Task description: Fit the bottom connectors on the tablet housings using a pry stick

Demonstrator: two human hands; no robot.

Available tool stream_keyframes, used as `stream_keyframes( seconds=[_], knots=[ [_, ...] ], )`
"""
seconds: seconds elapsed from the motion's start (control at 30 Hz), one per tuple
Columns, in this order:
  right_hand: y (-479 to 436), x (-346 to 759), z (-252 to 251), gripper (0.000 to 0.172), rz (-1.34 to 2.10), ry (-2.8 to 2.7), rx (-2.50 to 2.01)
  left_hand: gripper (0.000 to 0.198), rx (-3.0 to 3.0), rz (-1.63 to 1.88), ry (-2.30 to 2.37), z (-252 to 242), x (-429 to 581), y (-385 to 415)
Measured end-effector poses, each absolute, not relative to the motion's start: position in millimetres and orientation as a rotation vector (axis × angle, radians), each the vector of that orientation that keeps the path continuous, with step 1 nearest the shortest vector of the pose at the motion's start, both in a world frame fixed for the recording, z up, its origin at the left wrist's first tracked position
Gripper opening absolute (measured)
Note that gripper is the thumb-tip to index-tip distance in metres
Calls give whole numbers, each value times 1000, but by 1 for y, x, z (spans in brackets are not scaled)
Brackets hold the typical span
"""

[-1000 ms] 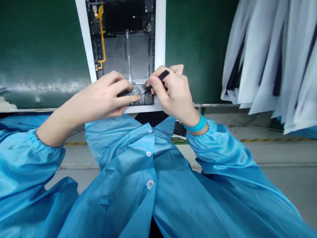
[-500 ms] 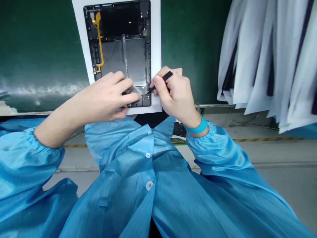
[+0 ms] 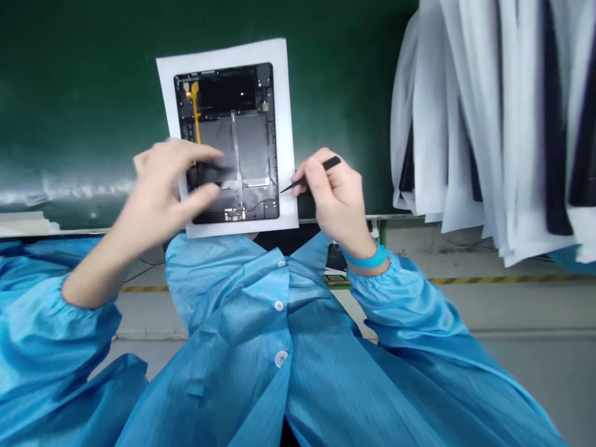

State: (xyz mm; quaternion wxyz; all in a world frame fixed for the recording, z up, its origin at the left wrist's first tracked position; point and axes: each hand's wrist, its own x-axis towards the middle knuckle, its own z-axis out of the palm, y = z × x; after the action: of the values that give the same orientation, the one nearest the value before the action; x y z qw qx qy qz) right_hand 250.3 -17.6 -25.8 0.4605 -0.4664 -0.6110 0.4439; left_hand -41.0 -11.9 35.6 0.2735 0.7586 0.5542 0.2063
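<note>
An opened tablet (image 3: pixel 254 146) with its black inside facing up lies on a white sheet (image 3: pixel 287 136). A yellow flex cable (image 3: pixel 195 105) runs down its left side, a grey ribbon down its middle, and a small circuit board (image 3: pixel 234 214) sits at the near edge. My left hand (image 3: pixel 170 180) hovers over the tablet's left side, thumb and fingers spread, nothing visible in it. In my right hand (image 3: pixel 333 192) are black tweezers (image 3: pixel 329 164), pinched, their tip pointing at the tablet's lower right edge. A blue band circles my right wrist.
A green work surface (image 3: pixel 84 81) lies under the sheet. At the right stands a row of dark panels between white sheets (image 3: pixel 484 112). Pale tape or paper (image 3: pixel 25 223) is at the left front edge of the surface. Below that edge, the floor shows.
My left hand has lifted off the tablet's near edge, moved left and opened. My right hand with the tweezers has drawn back to the right. The view has shifted, showing the whole tablet.
</note>
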Motion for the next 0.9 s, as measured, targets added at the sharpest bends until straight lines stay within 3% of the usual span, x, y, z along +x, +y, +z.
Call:
stream_keyframes(
  seconds=[0.1,0.3,0.37,0.47,0.6,0.9],
  knots=[
    [-21,253,-20,47,1189,-1181,-1112,37,1231,940,1639,47,-68,-9],
    [-22,256,-15,44,1376,-1062,-1041,27,831,871,1499,49,-83,-9],
    [-21,256,-17,43,1265,-1324,-1081,32,1003,832,1567,44,-77,-11],
    [-17,254,-23,43,1070,-1732,-1058,44,1812,687,1630,35,-62,-18],
    [-16,252,-29,41,955,-1864,-1047,35,2735,332,1203,20,-30,-28],
    [-15,250,-36,35,808,-1948,-1007,36,2965,331,968,1,-5,-22]
  ],
)
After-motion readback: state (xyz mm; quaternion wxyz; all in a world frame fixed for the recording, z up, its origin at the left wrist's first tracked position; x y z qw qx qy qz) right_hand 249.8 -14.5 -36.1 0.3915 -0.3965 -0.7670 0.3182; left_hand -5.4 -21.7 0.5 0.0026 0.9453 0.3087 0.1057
